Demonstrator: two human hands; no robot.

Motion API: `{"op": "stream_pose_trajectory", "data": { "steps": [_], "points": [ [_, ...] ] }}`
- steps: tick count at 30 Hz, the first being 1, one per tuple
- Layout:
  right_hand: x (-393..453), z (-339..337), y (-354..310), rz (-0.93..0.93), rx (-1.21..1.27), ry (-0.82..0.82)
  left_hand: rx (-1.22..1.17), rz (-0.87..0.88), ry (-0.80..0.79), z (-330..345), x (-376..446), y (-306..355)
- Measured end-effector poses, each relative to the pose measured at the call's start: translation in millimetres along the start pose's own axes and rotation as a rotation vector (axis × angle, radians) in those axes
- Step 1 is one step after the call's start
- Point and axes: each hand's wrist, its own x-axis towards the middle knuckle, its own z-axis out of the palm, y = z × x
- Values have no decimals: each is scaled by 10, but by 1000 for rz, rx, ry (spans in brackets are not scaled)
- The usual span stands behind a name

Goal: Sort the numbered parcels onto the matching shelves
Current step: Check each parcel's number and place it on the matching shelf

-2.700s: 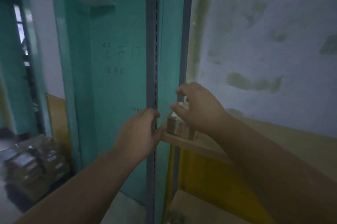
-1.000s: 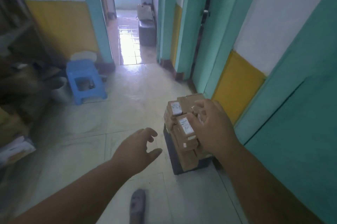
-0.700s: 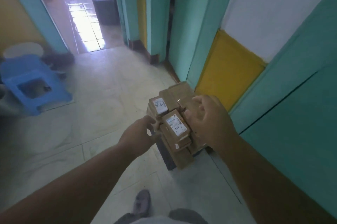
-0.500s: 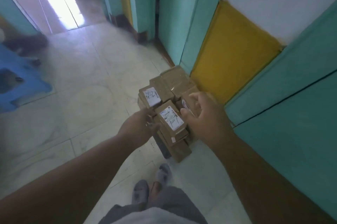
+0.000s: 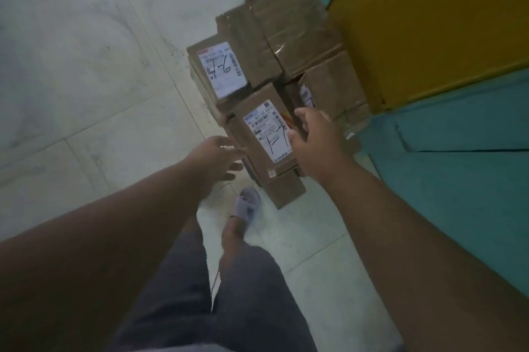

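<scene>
**Hands close on the 1-7 parcel**

The right hand fingers are spread and loosely curved, thumb at the label edge of the parcel marked 1-7, nothing gripped yet. The left hand is open too, at that parcel's other side. Half a second ago both sat higher over the stack; now they bracket 1 box. Beyond the fingertips lies the 4-6 parcel. A lift looks imminent.

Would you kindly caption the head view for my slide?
Both hands, left and right, reach for the parcel marked 1-7.
</scene>
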Motion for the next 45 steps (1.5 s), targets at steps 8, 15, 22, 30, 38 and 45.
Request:
{"op": "stream_pose_trajectory", "data": {
  "steps": [8,15,22,30,38,45],
  "points": [
    [689,526,234,249,-89,-206,-169,-142,-87,383,665,163],
    [344,497,114,288,113,-66,-241,-117,-90,202,366,120],
    [-193,-190,-354,405,558,36,-114,105,-250,-240,-494,311],
    [-532,-1031,-851,245,929,15,-75,387,-482,-548,-1278,809],
    [-871,-2127,-1439,-4,730,323,-25,707,-611,-821,-1895,1551],
    [-1233,-2337,-1537,63,718,558,152,711,-877,-737,-2001,2028]
  ]
}}
